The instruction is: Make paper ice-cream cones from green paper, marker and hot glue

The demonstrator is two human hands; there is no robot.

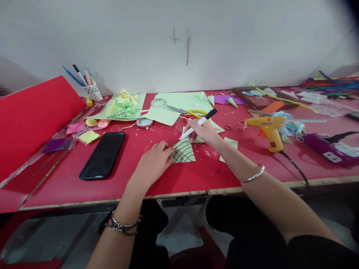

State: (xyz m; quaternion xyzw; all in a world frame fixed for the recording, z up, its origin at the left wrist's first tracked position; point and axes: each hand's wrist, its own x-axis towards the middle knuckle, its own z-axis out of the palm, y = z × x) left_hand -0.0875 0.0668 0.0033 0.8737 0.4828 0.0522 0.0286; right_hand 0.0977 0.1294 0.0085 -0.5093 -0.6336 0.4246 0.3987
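Observation:
My right hand (206,132) is closed around a white marker with a black cap (199,122), its tip down on a small pale green paper triangle (183,152) covered with black crossing lines. My left hand (153,163) rests on the red table (182,179), fingers spread flat, pressing the triangle's left corner. A bracelet sits on each wrist.
A black phone (103,154) lies to the left, a yellow glue gun (268,130) to the right. Scissors (179,109) rest on green paper sheets (179,106) behind. A pen cup (93,90), paper scraps, pipe cleaners (333,85) and a purple device (331,148) crowd the back and right.

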